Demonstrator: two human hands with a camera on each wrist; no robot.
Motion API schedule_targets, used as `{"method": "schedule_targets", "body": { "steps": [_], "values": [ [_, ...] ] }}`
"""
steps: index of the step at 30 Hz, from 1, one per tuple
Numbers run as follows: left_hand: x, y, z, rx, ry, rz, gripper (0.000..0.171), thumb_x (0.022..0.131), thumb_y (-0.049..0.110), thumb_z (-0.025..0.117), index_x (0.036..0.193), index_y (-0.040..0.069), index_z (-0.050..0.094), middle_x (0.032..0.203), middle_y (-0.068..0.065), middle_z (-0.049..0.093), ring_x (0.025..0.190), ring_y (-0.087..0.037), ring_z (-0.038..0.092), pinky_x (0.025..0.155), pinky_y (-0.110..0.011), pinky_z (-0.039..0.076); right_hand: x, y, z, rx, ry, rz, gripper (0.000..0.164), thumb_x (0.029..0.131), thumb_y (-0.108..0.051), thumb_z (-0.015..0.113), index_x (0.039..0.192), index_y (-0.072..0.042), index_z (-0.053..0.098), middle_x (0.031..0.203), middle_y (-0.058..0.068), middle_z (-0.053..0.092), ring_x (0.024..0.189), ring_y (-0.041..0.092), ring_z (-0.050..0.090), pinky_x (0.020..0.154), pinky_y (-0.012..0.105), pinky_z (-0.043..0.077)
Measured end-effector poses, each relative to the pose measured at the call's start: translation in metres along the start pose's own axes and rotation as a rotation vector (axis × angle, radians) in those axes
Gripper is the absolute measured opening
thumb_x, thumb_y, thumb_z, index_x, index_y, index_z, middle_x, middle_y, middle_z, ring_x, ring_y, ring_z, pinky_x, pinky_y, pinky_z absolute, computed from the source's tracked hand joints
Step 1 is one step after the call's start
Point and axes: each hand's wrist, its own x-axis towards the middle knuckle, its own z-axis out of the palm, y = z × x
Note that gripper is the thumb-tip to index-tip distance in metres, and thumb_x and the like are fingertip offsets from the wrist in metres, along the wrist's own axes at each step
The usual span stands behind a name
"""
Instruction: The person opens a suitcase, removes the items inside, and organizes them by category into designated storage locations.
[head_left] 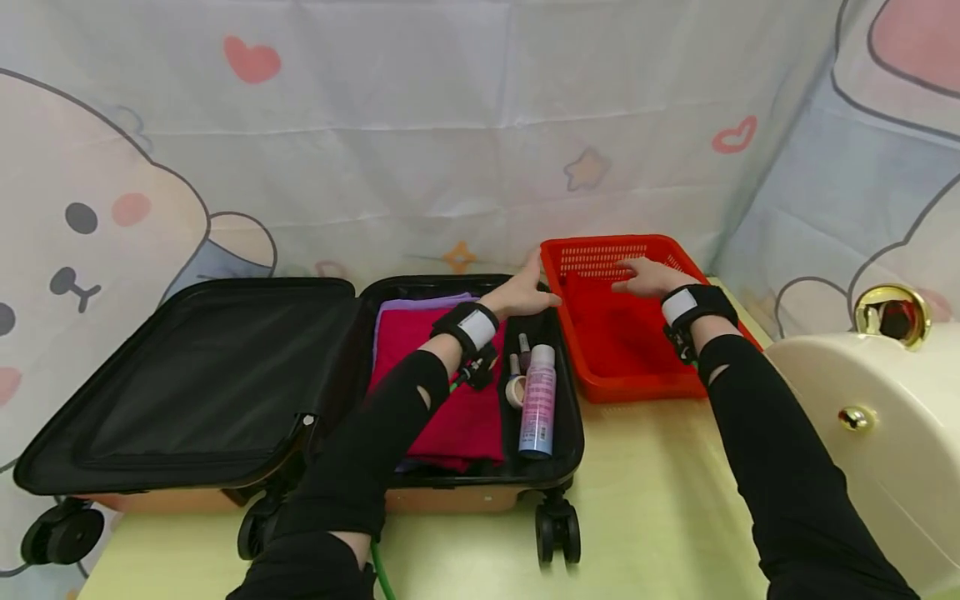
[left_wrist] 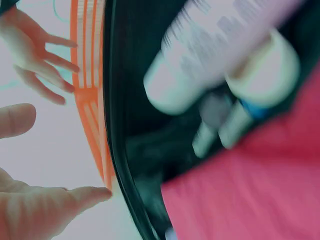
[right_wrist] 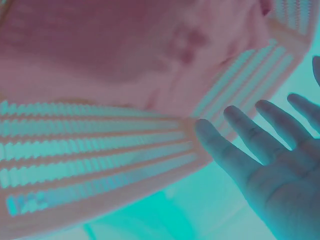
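Note:
My left hand (head_left: 521, 293) is over the right back corner of the open suitcase, its fingers straight beside the left rim of the red plastic basket (head_left: 648, 389). My right hand (head_left: 651, 277) hovers over the back right part of the basket with its fingers spread and nothing in them. A red cloth (right_wrist: 115, 65) lies inside the basket in the right wrist view. In the suitcase, a folded crimson cloth (head_left: 468, 425) rests on a lilac one (head_left: 384, 317). To its right lie a pink-and-blue spray can (head_left: 537, 404), a white roll (head_left: 514, 392) and two small bottles (head_left: 524, 354).
The suitcase lid (head_left: 202, 375) lies opened out to the left, with black wheels (head_left: 557, 529) at the front edge. A cream-coloured rounded object with gold fittings (head_left: 885, 425) stands on the right of the yellow table (head_left: 645, 500). A printed curtain (head_left: 420, 125) hangs behind.

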Motion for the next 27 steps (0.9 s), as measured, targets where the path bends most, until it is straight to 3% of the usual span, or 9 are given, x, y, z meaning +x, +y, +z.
{"method": "schedule_targets", "body": {
  "steps": [4,9,18,22,23,27],
  "values": [
    [-0.017,-0.02,-0.029,0.145,0.037,-0.067,0.085,0.098,0.017,0.056,0.161,0.002,0.0,0.167,-0.023,0.019,0.155,-0.034,0.022,0.126,-0.043,0.026,0.0,-0.027,0.004,0.02,0.083,-0.116,0.06,0.104,-0.018,0.049,0.153,0.009,0.028,0.155,0.037,0.033,0.142,0.052,0.035,0.116,0.064,0.032],
    [-0.035,-0.032,-0.058,0.286,0.082,-0.146,0.082,0.098,0.019,0.056,0.161,0.001,0.005,0.163,-0.021,0.029,0.155,-0.04,0.016,0.125,-0.05,0.025,0.002,-0.061,0.006,0.018,0.127,-0.227,0.056,0.104,-0.016,0.049,0.152,0.007,0.033,0.152,0.035,0.04,0.139,0.051,0.041,0.115,0.062,0.036],
    [-0.051,-0.02,-0.085,0.293,0.101,-0.209,0.08,0.096,0.017,0.053,0.161,0.003,0.008,0.165,-0.024,0.022,0.154,-0.043,0.018,0.12,-0.052,0.031,0.013,-0.101,0.002,-0.014,0.144,-0.299,0.054,0.102,-0.012,0.048,0.149,0.01,0.035,0.146,0.036,0.046,0.134,0.048,0.049,0.113,0.056,0.041],
    [-0.046,-0.043,-0.086,0.379,0.011,-0.318,0.082,0.099,0.023,0.05,0.16,-0.004,0.003,0.166,-0.023,0.022,0.15,-0.042,0.031,0.12,-0.048,0.034,0.017,-0.121,0.018,-0.037,0.112,-0.308,0.056,0.102,-0.014,0.049,0.15,0.009,0.034,0.143,0.035,0.052,0.132,0.045,0.052,0.113,0.052,0.043],
    [-0.039,-0.058,-0.085,0.43,-0.016,-0.338,0.085,0.099,0.028,0.052,0.159,-0.006,0.003,0.164,-0.026,0.024,0.146,-0.043,0.037,0.117,-0.047,0.038,0.018,-0.125,0.022,-0.044,0.098,-0.306,0.057,0.102,-0.015,0.049,0.151,0.008,0.033,0.142,0.034,0.053,0.132,0.044,0.053,0.114,0.052,0.042],
    [-0.032,-0.09,-0.083,0.522,-0.137,-0.457,0.091,0.099,0.038,0.052,0.158,-0.008,-0.001,0.167,-0.024,0.016,0.149,-0.038,0.036,0.12,-0.046,0.035,0.018,-0.135,0.041,-0.08,0.033,-0.297,0.059,0.102,-0.018,0.049,0.153,0.006,0.032,0.143,0.032,0.053,0.133,0.042,0.053,0.115,0.049,0.041]
  ]
}}
